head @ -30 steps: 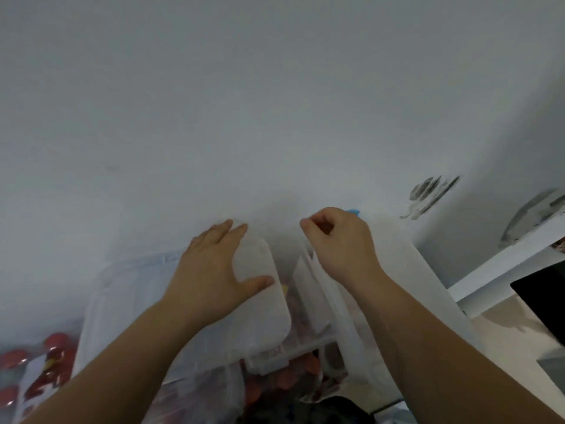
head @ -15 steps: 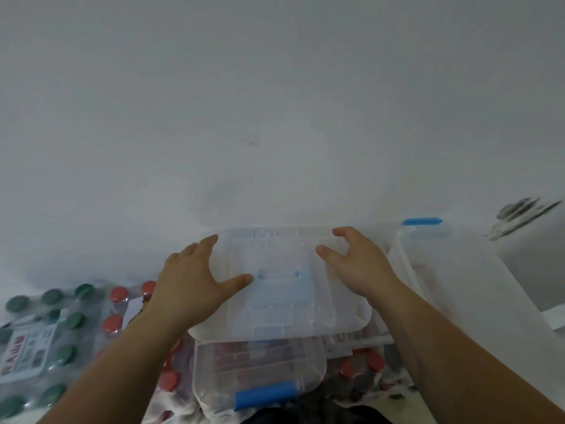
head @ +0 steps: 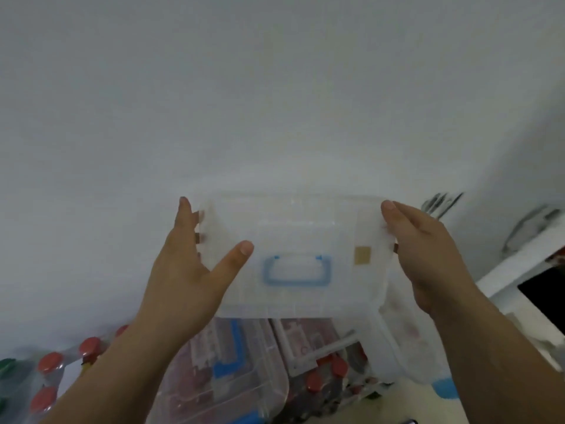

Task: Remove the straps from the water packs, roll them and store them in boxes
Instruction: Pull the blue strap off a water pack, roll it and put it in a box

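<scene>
I hold a translucent box lid [head: 296, 228] with a blue handle up in front of the white wall, tilted toward me. My left hand [head: 186, 270] grips its left edge, thumb across the front and fingers behind. My right hand [head: 428, 255] grips the right edge the same way. Below the lid stands a clear box [head: 232, 377] with blue latches and blurred reddish contents. Water packs with red caps [head: 50, 362] lie at the lower left. I cannot make out any strap.
A second clear box [head: 403, 347] stands at the lower right over more red-capped bottles [head: 324, 377]. Green caps [head: 6, 365] show at the far left edge. A white ledge [head: 519, 264] and a dark panel [head: 547, 298] sit to the right.
The lid lay flat over the boxes with both hands on top of it; now both hands hold it by its sides, raised and tilted up in front of the wall.
</scene>
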Action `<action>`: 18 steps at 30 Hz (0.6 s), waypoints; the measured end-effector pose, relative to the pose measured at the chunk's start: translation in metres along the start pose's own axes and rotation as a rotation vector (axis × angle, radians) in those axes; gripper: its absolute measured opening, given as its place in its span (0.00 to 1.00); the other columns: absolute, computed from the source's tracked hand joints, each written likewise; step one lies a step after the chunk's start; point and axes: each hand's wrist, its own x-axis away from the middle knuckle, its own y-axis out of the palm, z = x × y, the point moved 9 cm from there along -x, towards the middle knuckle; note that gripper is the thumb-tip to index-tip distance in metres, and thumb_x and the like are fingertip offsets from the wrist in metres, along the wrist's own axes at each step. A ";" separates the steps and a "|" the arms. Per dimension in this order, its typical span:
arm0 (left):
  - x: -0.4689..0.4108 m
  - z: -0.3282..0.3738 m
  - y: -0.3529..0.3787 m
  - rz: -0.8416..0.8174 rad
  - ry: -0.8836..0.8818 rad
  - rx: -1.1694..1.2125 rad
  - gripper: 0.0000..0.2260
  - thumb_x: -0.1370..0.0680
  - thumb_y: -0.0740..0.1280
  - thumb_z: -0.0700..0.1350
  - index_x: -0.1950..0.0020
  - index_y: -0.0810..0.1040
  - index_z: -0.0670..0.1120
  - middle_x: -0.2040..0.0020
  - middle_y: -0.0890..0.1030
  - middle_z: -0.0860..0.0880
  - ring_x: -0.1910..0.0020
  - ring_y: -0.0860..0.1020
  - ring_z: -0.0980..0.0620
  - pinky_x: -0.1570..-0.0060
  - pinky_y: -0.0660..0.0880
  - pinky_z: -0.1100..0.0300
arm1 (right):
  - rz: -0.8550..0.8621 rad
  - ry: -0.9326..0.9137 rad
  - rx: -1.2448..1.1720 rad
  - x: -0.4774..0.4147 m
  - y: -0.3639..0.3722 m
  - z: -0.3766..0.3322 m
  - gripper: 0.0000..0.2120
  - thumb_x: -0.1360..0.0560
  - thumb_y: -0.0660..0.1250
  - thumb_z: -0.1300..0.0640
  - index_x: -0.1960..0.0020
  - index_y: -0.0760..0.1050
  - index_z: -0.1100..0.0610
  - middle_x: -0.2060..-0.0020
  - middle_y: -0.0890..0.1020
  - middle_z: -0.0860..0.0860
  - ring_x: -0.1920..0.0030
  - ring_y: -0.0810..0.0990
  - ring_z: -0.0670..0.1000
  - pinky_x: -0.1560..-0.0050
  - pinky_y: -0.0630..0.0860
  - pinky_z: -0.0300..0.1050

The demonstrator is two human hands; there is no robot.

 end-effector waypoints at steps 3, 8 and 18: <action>-0.010 0.032 0.029 -0.053 0.059 0.215 0.46 0.32 0.62 0.69 0.19 0.47 0.56 0.23 0.63 0.59 0.28 0.68 0.55 0.30 0.68 0.52 | 0.072 0.026 -0.135 0.006 -0.039 0.005 0.29 0.20 0.63 0.37 0.23 0.68 0.47 0.26 0.73 0.43 0.27 0.72 0.48 0.24 0.67 0.57; -0.021 0.073 0.080 -0.144 0.146 0.338 0.35 0.26 0.60 0.68 0.22 0.60 0.56 0.27 0.66 0.61 0.36 0.68 0.71 0.50 0.62 0.84 | 0.370 0.057 -0.388 0.036 -0.105 0.018 0.10 0.16 0.61 0.48 0.49 0.80 0.47 0.48 0.83 0.43 0.45 0.81 0.44 0.35 0.76 0.48; -0.038 0.082 0.182 -0.258 0.052 0.430 0.16 0.22 0.68 0.57 0.38 0.71 0.51 0.44 0.78 0.57 0.52 0.79 0.70 0.57 0.73 0.75 | 0.623 0.176 -0.371 0.090 -0.171 0.087 0.07 0.24 0.72 0.57 0.58 0.78 0.59 0.57 0.82 0.50 0.55 0.80 0.46 0.55 0.77 0.38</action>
